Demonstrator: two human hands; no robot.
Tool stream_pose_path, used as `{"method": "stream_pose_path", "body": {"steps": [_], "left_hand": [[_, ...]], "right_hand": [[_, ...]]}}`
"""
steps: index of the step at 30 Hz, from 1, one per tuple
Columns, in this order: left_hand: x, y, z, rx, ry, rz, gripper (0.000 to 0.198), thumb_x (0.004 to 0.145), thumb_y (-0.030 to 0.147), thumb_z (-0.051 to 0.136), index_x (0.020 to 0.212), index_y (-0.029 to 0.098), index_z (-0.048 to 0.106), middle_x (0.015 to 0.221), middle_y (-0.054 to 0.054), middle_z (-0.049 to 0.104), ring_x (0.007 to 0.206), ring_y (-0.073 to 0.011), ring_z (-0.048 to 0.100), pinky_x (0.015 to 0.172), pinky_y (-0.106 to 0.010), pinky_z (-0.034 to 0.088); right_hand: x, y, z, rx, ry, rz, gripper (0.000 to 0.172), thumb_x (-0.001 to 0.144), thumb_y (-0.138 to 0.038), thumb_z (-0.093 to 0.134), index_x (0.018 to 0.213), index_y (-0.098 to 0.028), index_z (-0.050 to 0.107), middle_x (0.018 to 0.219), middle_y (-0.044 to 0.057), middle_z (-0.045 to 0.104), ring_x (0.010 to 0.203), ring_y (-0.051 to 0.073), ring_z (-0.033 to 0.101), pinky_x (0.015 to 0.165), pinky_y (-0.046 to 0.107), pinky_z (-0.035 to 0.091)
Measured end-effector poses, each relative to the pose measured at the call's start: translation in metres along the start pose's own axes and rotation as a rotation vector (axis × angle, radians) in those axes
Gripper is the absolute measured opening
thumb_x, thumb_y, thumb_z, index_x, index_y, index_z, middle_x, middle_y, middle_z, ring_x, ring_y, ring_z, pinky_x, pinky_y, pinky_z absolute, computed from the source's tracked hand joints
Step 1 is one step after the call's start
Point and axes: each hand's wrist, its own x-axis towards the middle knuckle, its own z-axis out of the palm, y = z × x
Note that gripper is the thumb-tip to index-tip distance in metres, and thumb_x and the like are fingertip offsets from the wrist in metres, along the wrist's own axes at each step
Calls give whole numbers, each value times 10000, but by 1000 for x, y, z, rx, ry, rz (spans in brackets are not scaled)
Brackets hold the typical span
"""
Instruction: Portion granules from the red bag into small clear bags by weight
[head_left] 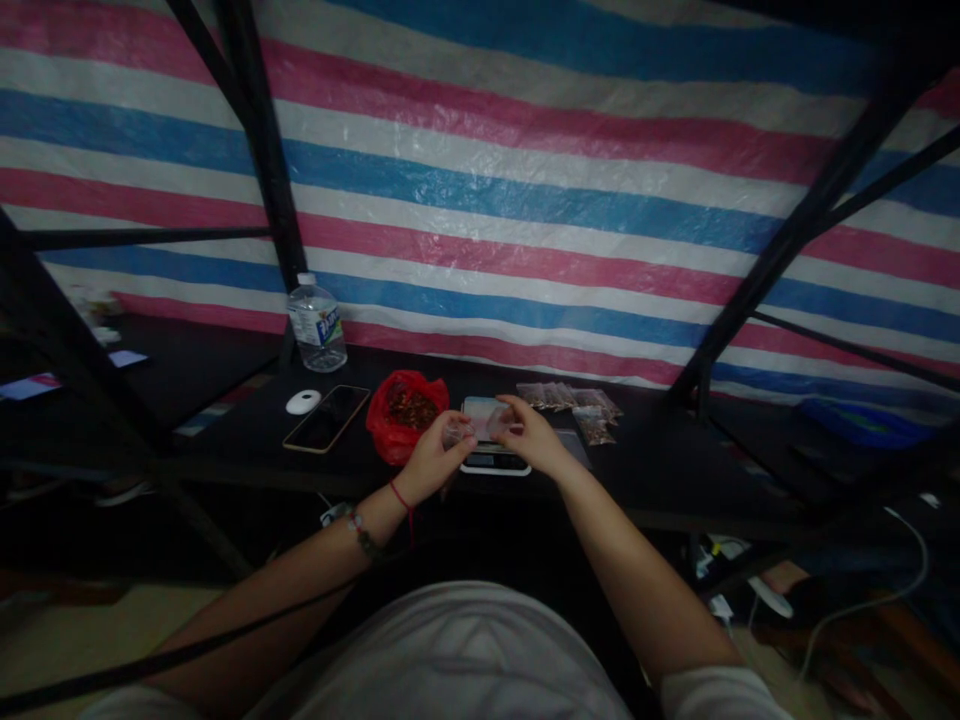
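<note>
Above the small white digital scale at the middle of the dark worktop, the left hand and right hand each have a grip pinched on one small clear plastic bag, held between them just over the scale's platform. Just left of the left hand lies an open red plastic bag of dark reddish bits, with a black phone, a white mouse and a clear water bottle farther left. A row of filled clear packets lies near the right hand, by the striped tarpaulin.
</note>
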Motion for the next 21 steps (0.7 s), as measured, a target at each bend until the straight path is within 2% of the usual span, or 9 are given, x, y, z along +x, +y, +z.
{"method": "stream_pose_path", "body": {"steps": [3, 6, 8, 11, 14, 17, 19, 21], "left_hand": [[0, -1, 1, -230, 22, -72, 387, 719, 393, 697, 998, 166, 552, 829, -11, 601, 759, -138, 563, 717, -257, 431], [-2, 2, 2, -483, -17, -196, 419, 726, 430, 690, 1019, 166, 549, 767, 5, 595, 658, -105, 541, 625, -224, 412], [-3, 5, 1, -615, -35, -269, 435, 729, 448, 686, 1032, 165, 556, 751, 7, 591, 620, -96, 533, 583, -214, 401], [-3, 10, -3, -771, -99, -280, 440, 731, 464, 679, 1028, 158, 568, 733, -1, 584, 591, -98, 522, 543, -216, 385], [-3, 12, -5, -903, -266, -274, 453, 726, 497, 662, 1005, 150, 582, 711, -8, 567, 558, -103, 500, 527, -233, 364], [-5, 13, -5, -978, -412, -287, 474, 719, 511, 646, 1013, 143, 592, 717, -19, 559, 565, -116, 502, 539, -247, 356], [-8, 14, -3, -1006, -482, -292, 482, 722, 518, 633, 1012, 135, 599, 726, -30, 564, 573, -123, 505, 542, -250, 350], [-12, 14, -2, -1032, -542, -327, 504, 723, 534, 623, 1018, 125, 604, 742, -40, 576, 580, -126, 513, 554, -255, 361]], "right_hand": [[17, 22, 6, -252, 33, -12, 532, 748, -216, 632, 1271, -180, 537, 1030, 75, 633, 976, 203, 579, 929, 369, 429], [29, 38, 14, -481, 23, 65, 501, 788, -236, 604, 1282, -176, 553, 1111, 123, 626, 1098, 254, 534, 1002, 414, 362], [33, 45, 18, -561, 13, 123, 520, 802, -264, 594, 1314, -191, 533, 1180, 141, 599, 1168, 286, 490, 1016, 444, 341], [34, 46, 15, -552, 28, 112, 602, 786, -331, 630, 1357, -206, 489, 1288, 146, 536, 1253, 311, 419, 1037, 474, 319], [28, 30, 2, -420, 123, 22, 614, 788, -361, 639, 1357, -191, 480, 1329, 147, 504, 1272, 288, 411, 1063, 466, 311], [14, -2, -11, -230, 156, -109, 493, 814, -328, 624, 1286, -216, 538, 1286, 123, 539, 1227, 249, 468, 1061, 444, 334], [2, -29, -15, -98, 77, -173, 420, 835, -326, 614, 1242, -239, 563, 1297, 106, 529, 1228, 227, 478, 1044, 424, 365], [-11, -52, -15, -9, -87, -238, 363, 826, -336, 642, 1177, -250, 602, 1335, 96, 498, 1263, 223, 457, 1037, 406, 379]]}}
